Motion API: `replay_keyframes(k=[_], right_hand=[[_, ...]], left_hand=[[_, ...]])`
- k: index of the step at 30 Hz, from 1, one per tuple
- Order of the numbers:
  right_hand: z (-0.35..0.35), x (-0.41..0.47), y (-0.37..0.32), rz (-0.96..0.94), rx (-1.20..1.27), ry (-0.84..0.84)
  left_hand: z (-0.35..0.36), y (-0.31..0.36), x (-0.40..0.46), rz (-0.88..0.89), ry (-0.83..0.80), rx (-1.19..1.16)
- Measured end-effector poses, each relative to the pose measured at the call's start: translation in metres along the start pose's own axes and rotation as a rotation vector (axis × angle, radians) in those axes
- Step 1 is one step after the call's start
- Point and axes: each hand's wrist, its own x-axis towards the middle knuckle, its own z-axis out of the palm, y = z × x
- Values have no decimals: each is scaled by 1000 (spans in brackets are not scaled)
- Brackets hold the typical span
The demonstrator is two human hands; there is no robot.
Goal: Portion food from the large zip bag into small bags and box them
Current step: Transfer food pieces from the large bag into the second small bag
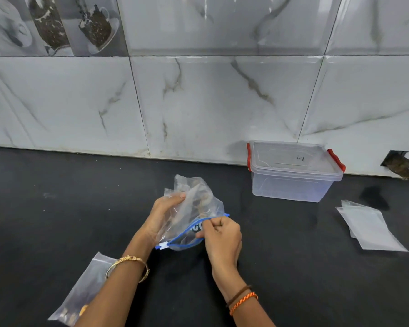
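The large clear zip bag [194, 206] with a blue zipper strip and brownish food inside is held above the dark counter at centre. My left hand [162, 214] grips its left side, fingers wrapped over the plastic. My right hand [222, 239] pinches the blue zipper edge near its right end. A small clear bag [85, 289] with some food in it lies flat at the lower left, partly under my left forearm. Empty small bags [368, 226] lie in a pile at the right. The clear plastic box [293, 171] with red clips stands shut against the wall.
The black counter [57, 208] runs across the view, backed by a marble-tiled wall [198, 102]. A dark hole in the wall [398, 164] sits at the far right, beside the box. A dark smudge marks the counter below it.
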Motion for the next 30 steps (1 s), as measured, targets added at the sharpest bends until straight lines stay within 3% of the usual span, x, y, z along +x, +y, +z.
replay_keyframes(k=[3, 9, 15, 24, 30], right_hand=[[4, 3, 3, 119, 195, -18], [-9, 6, -1, 259, 481, -75], [-24, -5, 0, 260, 507, -78], [-34, -15, 4, 171, 399, 46], [-37, -16, -1, 217, 501, 12]], left_hand=[[-2, -2, 5, 14, -50, 30], [-9, -2, -1, 59, 14, 10], [-11, 5, -16, 48, 42, -3], [3, 9, -24, 60, 39, -15], [-1, 12, -30, 83, 80, 73]])
